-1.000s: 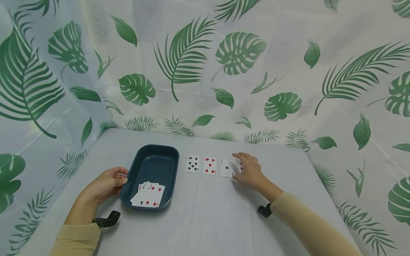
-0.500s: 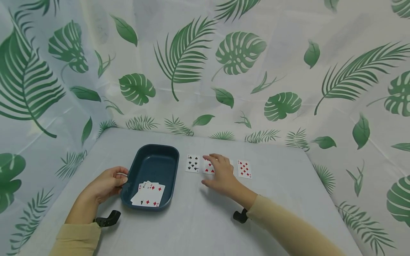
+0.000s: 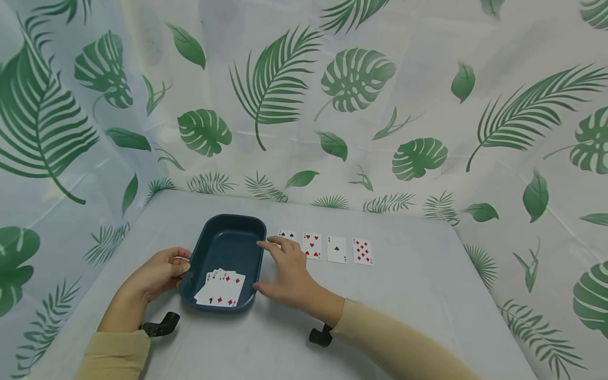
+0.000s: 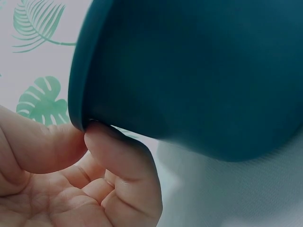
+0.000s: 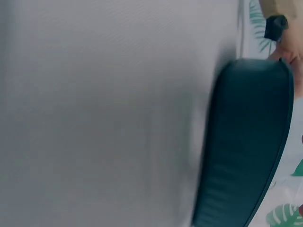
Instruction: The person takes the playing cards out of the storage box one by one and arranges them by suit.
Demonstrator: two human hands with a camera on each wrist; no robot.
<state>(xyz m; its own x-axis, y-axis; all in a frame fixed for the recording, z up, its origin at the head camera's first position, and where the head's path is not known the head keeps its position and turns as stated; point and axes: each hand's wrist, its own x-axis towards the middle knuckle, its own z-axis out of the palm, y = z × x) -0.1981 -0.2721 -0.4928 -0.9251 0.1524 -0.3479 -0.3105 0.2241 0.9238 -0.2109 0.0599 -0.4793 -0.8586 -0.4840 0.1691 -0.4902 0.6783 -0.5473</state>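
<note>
A dark blue rectangular tray (image 3: pixel 230 245) stands on the table, with several playing cards (image 3: pixel 224 289) lying face up in its near end. My left hand (image 3: pixel 159 272) pinches its left rim between thumb and fingers; the left wrist view shows this grip (image 4: pixel 109 151) close up. Beside the right rim is my right hand (image 3: pixel 288 274), fingers and thumb spread, holding nothing visible. Whether its fingertips touch the rim cannot be told. Behind that hand lies a spades card (image 3: pixel 287 234), partly hidden. In the right wrist view the tray's side wall (image 5: pixel 244 142) fills the right.
Right of the spades card, a hearts card (image 3: pixel 312 246), an ace of clubs (image 3: pixel 337 250) and a diamonds card (image 3: pixel 363 252) lie face up in a row. A leaf-patterned curtain (image 3: pixel 294 105) rises behind the white-covered table (image 3: pixel 404 311).
My right hand has swept left above the row, from the diamonds card to the tray's right rim. The cards it passed lie where they were. My left hand stays on the tray.
</note>
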